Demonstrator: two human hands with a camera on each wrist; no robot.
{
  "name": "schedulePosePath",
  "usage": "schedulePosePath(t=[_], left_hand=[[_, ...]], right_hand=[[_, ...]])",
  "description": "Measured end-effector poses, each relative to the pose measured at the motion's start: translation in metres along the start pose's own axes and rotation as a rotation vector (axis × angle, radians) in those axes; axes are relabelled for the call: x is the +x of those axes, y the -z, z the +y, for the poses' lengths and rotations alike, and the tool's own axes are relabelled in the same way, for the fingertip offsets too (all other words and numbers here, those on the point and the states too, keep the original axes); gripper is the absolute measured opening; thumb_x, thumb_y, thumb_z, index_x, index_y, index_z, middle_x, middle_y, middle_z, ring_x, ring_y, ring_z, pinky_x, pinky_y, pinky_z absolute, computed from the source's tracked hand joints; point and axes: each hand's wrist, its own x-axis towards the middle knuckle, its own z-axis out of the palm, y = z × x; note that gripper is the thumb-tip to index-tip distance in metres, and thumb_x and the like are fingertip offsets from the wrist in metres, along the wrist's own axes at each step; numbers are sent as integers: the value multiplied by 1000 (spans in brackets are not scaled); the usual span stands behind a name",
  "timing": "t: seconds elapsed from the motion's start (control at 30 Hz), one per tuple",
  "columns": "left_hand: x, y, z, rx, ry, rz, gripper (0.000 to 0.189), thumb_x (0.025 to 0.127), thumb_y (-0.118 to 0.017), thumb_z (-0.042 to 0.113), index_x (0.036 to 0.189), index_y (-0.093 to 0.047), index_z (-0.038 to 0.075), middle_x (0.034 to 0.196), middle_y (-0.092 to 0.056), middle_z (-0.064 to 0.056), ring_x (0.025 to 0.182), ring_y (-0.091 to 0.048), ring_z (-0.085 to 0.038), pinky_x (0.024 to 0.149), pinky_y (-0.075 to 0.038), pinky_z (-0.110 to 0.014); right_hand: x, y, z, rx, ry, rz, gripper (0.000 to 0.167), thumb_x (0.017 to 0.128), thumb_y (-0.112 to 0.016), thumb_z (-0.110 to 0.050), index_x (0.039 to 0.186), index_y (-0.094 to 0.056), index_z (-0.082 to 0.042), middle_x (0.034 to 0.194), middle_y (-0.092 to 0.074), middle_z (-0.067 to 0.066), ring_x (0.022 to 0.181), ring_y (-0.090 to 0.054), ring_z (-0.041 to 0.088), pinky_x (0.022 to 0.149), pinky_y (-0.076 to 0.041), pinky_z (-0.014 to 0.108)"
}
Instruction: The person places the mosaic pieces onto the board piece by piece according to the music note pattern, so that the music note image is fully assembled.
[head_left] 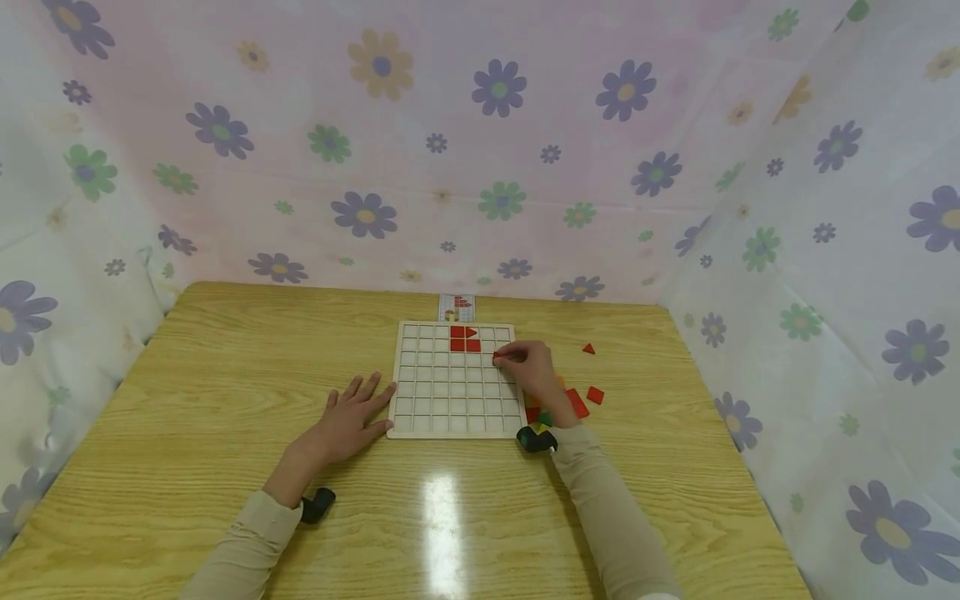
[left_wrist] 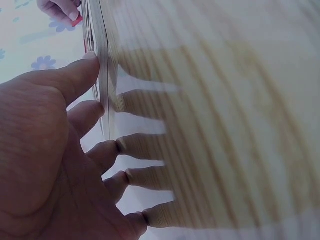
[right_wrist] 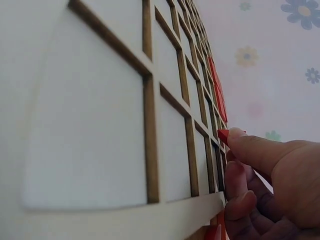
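A pale wooden grid board (head_left: 457,435) lies on the table, with red squares (head_left: 457,345) and a red triangle (head_left: 470,332) in its upper cells. My right hand (head_left: 531,371) pinches a small red piece (right_wrist: 223,135) between thumb and fingers over the board's right side. Its exact shape is mostly hidden by the fingertips. On the other side, my left hand (head_left: 352,423) rests on the table with fingers spread. Its thumb and a fingertip touch the board's left edge, also seen in the left wrist view, where the left hand (left_wrist: 60,145) is close up.
Beside the right forearm lie loose pieces: a red triangle (head_left: 588,349), a red square (head_left: 596,395), a larger red piece (head_left: 577,403) and a green piece (head_left: 545,418). A printed pattern card (head_left: 457,307) sits behind the board. Flowered cloth (head_left: 450,167) surrounds the wooden table (head_left: 247,367).
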Motion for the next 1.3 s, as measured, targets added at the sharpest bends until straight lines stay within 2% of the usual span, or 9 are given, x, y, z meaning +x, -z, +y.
schedulePosePath(t=[0.27,0.57,0.87,1.07,1.3], left_hand=[[0,1,2,10,6,-9,61,106,-56,31,158,-37,5,164,-22,-29,150,-13,-56,110,-10,-81],[1,1,3,2,5,-4,61,106,-56,30,158,-36,4,164,-20,-30,150,-11,-56,110,-9,-81],[-1,4,5,1,5,-3,61,105,-57,29,157,-37,3,163,-22,-31,149,-12,-58,109,-10,-82],[-1,2,2,-4,-18,10,62,105,-57,30,157,-38,3,162,-22,-33,148,-13,-60,107,-10,-83],[0,2,4,8,13,-11,62,106,-55,31,158,-35,5,164,-21,-29,150,-11,-56,110,-9,-81]], right_hand=[[7,-2,-1,-13,13,-27,11,92,-76,-8,99,-78,0,96,-76,15,81,-68,23,72,-54,29],[14,-5,-9,-9,-19,-19,12,95,-73,-9,102,-77,0,98,-75,16,84,-67,27,74,-54,32],[22,-9,-9,-6,36,-20,14,96,-71,-6,104,-77,4,102,-75,20,90,-68,33,82,-56,42],[25,-10,-10,-33,46,-22,13,96,-71,-6,102,-78,3,100,-74,20,88,-68,33,79,-56,42],[29,-10,-10,-44,41,-44,13,96,-70,-5,101,-78,3,98,-75,20,85,-67,32,76,-55,39]])
